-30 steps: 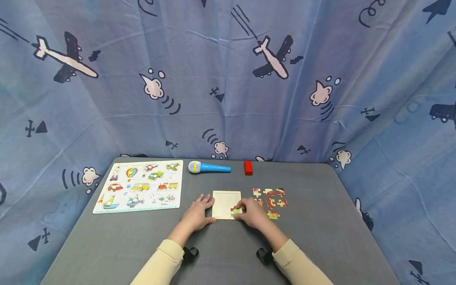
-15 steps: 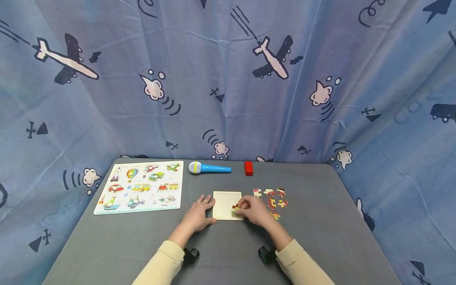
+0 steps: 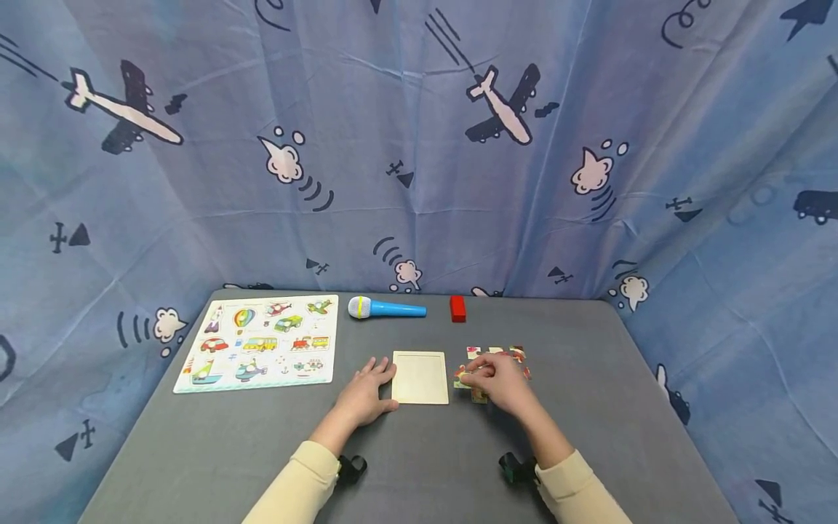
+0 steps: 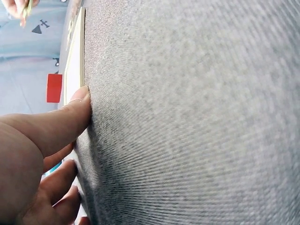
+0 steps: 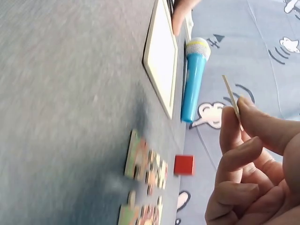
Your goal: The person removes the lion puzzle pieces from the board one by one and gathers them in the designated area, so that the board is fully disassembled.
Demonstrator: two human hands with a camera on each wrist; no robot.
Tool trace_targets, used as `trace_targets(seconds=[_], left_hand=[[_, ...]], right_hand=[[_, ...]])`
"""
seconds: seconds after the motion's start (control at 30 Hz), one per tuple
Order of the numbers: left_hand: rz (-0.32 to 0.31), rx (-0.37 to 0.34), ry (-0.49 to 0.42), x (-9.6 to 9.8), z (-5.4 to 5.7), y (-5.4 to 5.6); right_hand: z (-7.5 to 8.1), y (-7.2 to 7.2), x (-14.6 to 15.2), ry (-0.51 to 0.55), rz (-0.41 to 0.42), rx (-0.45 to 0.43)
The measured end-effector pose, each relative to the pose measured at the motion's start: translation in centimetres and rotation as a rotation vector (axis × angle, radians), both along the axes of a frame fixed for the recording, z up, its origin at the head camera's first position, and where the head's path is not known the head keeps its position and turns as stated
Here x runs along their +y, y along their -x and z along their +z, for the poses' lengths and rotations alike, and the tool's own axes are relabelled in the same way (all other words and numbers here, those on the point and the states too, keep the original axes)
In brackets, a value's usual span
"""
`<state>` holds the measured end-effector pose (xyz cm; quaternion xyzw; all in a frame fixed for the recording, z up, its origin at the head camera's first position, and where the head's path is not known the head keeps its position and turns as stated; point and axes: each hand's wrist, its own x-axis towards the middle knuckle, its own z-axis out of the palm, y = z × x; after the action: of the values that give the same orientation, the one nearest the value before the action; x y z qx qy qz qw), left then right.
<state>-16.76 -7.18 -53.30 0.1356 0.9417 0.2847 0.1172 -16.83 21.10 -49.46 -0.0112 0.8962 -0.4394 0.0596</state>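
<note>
My right hand (image 3: 500,382) pinches a jigsaw piece (image 5: 229,96) between thumb and fingertip. It is up off the table, seen edge-on as a thin sliver in the right wrist view. Below and behind that hand lie several loose jigsaw pieces (image 3: 517,354) with red, green and white print, partly covered by the hand in the head view. A square wooden puzzle tray (image 3: 420,378) lies flat with a bare inside. At its left side my left hand (image 3: 362,393) rests with spread fingers, the thumb (image 4: 80,101) touching the tray's near corner.
A white picture board (image 3: 258,343) printed with vehicles lies on the left of the grey table (image 3: 419,466). Behind the tray are a blue toy microphone (image 3: 386,308) and a red block (image 3: 457,308). A blue printed curtain (image 3: 419,145) hangs along the back.
My right hand has lifted the green-and-red jigsaw piece from the tray's lower right corner and carried it right, over the loose pieces. The left hand has stayed in place.
</note>
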Motion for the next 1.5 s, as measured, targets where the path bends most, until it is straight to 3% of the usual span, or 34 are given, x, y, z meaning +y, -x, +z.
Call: trace_targets(seconds=[0.2,0.8,1.1,1.5], left_hand=[[-0.006,0.007,0.005,0.1,-0.1,0.1],[0.008,-0.015,0.02,0.0,0.2,0.0],[0.008,-0.018,-0.005,0.0,0.6,-0.2],[-0.001,0.012,0.007,0.0,0.1,-0.1]], right_hand=[[-0.1,-0.4,2.3,-0.022,-0.025,0.043],[-1.0,-2.0,7.1,-0.038,-0.106,-0.016],[-1.3,-2.1,9.9,-0.102,-0.181,-0.034],[-2.4,-2.0,11.3,-0.185,-0.174,-0.089]])
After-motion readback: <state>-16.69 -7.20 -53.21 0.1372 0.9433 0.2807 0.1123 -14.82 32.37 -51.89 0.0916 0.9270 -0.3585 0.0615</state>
